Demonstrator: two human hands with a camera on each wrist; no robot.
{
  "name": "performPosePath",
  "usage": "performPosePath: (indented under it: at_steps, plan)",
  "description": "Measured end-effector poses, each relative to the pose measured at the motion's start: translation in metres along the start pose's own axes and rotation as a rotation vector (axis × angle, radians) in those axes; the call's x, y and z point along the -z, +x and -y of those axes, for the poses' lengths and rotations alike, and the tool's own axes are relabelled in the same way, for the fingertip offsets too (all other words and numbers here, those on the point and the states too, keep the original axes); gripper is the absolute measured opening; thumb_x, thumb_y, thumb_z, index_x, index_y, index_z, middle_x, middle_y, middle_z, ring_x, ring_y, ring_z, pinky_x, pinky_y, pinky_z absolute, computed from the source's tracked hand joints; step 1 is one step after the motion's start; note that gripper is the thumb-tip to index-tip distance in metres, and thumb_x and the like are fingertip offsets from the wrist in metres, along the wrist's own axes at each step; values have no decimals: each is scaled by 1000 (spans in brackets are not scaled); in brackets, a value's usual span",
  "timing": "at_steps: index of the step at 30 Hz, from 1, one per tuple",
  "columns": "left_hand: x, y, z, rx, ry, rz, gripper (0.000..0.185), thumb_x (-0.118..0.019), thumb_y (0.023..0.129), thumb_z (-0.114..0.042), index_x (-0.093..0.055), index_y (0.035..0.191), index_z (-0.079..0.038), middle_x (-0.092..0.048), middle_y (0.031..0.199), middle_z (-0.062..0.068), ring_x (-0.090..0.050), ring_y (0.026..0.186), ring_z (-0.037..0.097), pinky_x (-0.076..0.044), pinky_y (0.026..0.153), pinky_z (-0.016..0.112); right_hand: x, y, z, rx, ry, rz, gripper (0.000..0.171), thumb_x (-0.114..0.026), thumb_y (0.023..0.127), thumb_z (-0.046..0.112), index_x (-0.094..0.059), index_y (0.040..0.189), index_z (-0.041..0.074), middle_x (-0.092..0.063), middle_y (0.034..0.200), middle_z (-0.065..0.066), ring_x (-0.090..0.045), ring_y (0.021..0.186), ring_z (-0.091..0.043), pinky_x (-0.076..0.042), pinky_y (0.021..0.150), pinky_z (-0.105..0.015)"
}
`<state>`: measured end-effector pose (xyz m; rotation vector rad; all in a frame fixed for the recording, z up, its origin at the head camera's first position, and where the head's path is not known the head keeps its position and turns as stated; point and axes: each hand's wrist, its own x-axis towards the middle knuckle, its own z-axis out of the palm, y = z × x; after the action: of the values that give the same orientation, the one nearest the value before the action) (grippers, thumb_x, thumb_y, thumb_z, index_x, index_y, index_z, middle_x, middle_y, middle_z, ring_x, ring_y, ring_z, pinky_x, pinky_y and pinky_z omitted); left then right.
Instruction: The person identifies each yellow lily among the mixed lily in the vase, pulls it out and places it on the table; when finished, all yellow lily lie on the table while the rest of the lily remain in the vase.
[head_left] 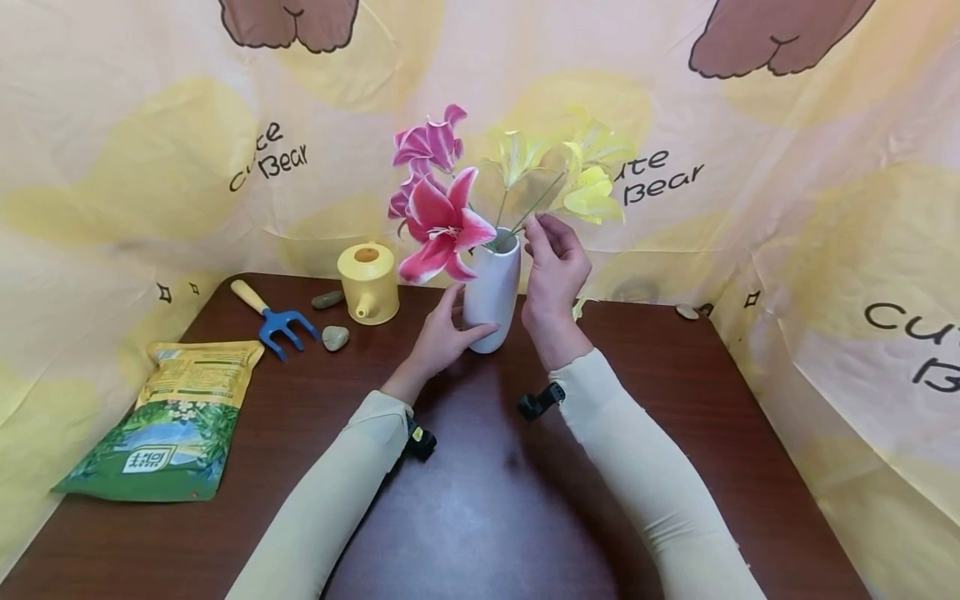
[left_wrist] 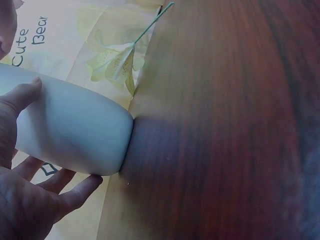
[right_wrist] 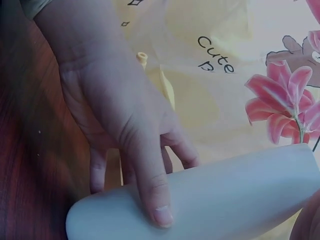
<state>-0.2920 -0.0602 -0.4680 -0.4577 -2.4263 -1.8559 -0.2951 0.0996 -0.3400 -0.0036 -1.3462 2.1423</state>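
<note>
A white vase (head_left: 492,292) stands upright near the table's back edge. My left hand (head_left: 441,337) grips its lower body, thumb across the front and fingers round the far side. Pink lilies (head_left: 437,223) lean out of the vase to the left, and yellow lilies (head_left: 588,196) spread to the right. Beside the mouth, my right hand (head_left: 557,262) pinches a yellow lily's green stem between thumb and fingers. In the right wrist view only a bit of that hand shows at the lower right corner. Another yellow lily (left_wrist: 116,62) lies at the table's back edge behind the vase.
To the left stand a yellow watering can (head_left: 367,287), a blue hand fork (head_left: 283,327) and a green-and-yellow bag (head_left: 168,425). Stones (head_left: 335,337) lie near the can, another stone (head_left: 686,312) at the back right. Printed cloth (head_left: 847,250) walls the table's back and sides.
</note>
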Motion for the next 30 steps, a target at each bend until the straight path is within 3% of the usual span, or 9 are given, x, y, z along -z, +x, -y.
performPosePath:
  at_steps: [11, 21, 30]
  plan:
    - [-2, -1, 1, -8, -6, 12, 91, -92, 95, -36, -39, 169, -31, -57, 164, 11, -60, 152, 39, -58, 118, 59, 2, 9, 25, 38, 37, 1, 12, -82, 100, 4, -81, 99, 16, -79, 94, 2, -76, 86, -13, -65, 89, -39]
    - [-3, -1, 4, -49, -8, 15, 91, -93, 95, -31, -40, 169, -26, -58, 164, 13, -61, 151, 40, -58, 118, 58, 11, 21, 56, -3, 120, 34, 10, -78, 102, -1, -78, 112, 2, -74, 89, -2, -75, 83, -17, -65, 74, -31]
    - [1, 0, 3, -55, -6, 5, 91, -93, 95, -32, -41, 168, -29, -58, 163, 11, -61, 151, 37, -54, 123, 59, 33, 40, 92, -65, 85, 104, 15, -75, 103, -4, -76, 115, 5, -68, 94, -4, -73, 76, -18, -65, 65, -27]
